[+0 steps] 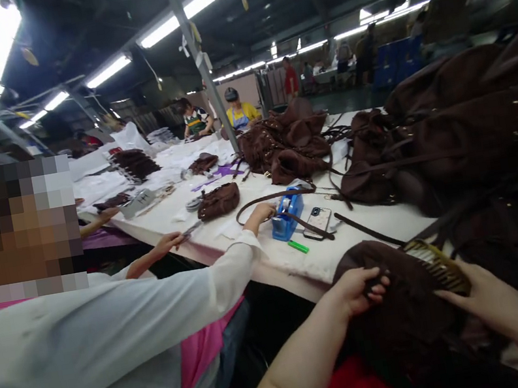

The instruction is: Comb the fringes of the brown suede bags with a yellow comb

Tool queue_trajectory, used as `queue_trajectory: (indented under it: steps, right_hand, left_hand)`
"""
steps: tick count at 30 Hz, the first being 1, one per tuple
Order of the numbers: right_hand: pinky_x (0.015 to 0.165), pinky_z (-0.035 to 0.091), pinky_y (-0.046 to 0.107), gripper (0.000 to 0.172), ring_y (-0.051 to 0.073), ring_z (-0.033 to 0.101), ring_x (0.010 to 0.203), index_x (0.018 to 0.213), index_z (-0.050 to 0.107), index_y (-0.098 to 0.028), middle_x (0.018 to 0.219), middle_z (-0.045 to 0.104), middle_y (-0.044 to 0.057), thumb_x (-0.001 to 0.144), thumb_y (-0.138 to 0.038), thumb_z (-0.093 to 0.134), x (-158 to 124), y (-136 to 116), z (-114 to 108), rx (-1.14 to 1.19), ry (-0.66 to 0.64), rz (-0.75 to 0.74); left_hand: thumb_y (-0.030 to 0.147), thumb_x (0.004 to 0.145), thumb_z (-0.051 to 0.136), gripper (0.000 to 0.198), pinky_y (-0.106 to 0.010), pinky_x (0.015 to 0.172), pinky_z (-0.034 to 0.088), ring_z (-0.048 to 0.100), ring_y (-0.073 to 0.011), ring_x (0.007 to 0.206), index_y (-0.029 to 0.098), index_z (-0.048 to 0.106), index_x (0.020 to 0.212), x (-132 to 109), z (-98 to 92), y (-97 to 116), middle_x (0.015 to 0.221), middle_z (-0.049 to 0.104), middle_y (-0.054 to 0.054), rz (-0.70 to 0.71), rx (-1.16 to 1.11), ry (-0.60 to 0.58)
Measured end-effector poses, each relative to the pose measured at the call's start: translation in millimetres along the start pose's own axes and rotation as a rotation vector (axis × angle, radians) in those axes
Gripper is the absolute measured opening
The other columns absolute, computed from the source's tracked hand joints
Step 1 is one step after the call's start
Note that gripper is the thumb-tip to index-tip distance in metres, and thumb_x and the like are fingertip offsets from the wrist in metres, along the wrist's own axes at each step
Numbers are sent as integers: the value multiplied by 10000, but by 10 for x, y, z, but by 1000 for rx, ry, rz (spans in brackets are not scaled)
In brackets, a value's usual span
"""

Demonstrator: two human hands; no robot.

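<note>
At the lower right, a dark brown bag (pixel 400 323) lies in front of me at the table edge. My left hand (pixel 364 289) is closed on a fold of the bag near its upper left side. In my right hand (pixel 490 298) is a brush (pixel 437 265) with a yellowish-brown back and rows of bristles. The brush rests against the bag's upper right side, thumb on the near side; the other fingers are largely hidden behind it. A dark strap (pixel 369 228) runs from the bag onto the table.
On the white table (pixel 272 271) are a blue tape dispenser (pixel 286 212), a phone (pixel 319 218) and a green marker-like item (pixel 298 247). Brown bags pile up at the right (pixel 476 124) and the back (pixel 284 140). A co-worker in white (pixel 161 323) reaches toward the dispenser from my left.
</note>
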State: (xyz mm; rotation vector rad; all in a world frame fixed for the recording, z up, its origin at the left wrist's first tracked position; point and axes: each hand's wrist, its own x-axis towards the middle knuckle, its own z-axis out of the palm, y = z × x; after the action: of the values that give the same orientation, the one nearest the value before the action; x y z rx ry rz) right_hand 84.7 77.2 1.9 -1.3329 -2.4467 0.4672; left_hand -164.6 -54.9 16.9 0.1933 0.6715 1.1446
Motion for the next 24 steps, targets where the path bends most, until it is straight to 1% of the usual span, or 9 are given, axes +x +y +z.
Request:
queue_trajectory:
  steps: [3,6,8,11,13,16,18,20,24]
  right_hand:
    - [742,456,370,559,302,618,916,1203,515,-206,1147,589,144,734,-486,635,14,-217,-128,-127,14,87]
    - [748,438,328,454,276,612,925,1119,547,-186,1071,616,114,751,-428,659,32,-348,-214,-142,-50,76]
    - [744,429,302,391,257,611,918,1052,567,-182,999,641,87,750,-406,675,61,-362,-240,-109,-102,82]
    - [712,417,284,381,245,614,886,1019,573,-179,962,656,72,743,-415,691,107,-330,-253,-102,-123,110]
    - [697,407,282,391,245,617,865,1014,572,-176,934,664,71,739,-423,699,135,-311,-259,-128,-141,110]
    - [695,397,279,391,245,621,858,1012,575,-175,918,671,73,734,-416,709,174,-332,-279,-161,-184,87]
    - [704,396,280,374,245,621,872,1006,579,-177,932,674,74,736,-403,707,189,-391,-307,-189,-202,58]
    - [715,399,282,353,245,622,884,1003,581,-180,947,676,73,740,-386,696,185,-478,-351,-231,-202,18]
    - [717,413,279,334,232,628,860,997,599,-185,949,684,71,722,-358,679,131,-642,-465,-291,-189,-57]
  left_hand:
    - [256,805,608,208,-146,411,211,378,-35,465,100,588,940,-125,13,-32,731,553,-32,56,157,45]
    - [349,798,622,270,-160,405,196,387,-37,447,116,584,931,-321,-85,-109,699,579,-23,80,301,75]
    - [420,807,595,305,-169,403,202,370,-39,422,125,581,882,-487,-221,-158,633,569,-3,67,422,84]
    - [460,801,556,328,-183,426,269,424,-63,430,135,591,829,-742,-496,-183,608,597,-9,-105,750,43]
    - [453,755,575,315,-200,452,311,471,-88,459,140,594,787,-872,-678,-145,614,615,-14,-147,999,147]
    - [511,733,533,348,-223,479,334,488,-115,482,163,556,731,-946,-846,20,590,591,1,111,1185,541]
    - [554,757,477,381,-237,504,361,499,-127,503,179,537,739,-899,-849,199,599,583,6,328,1194,684]
    - [562,769,458,383,-252,542,398,528,-144,541,187,537,760,-778,-776,399,616,587,4,473,1196,664]
    - [531,783,441,348,-274,584,428,562,-172,581,203,558,785,-396,-577,698,620,597,5,552,1262,561]
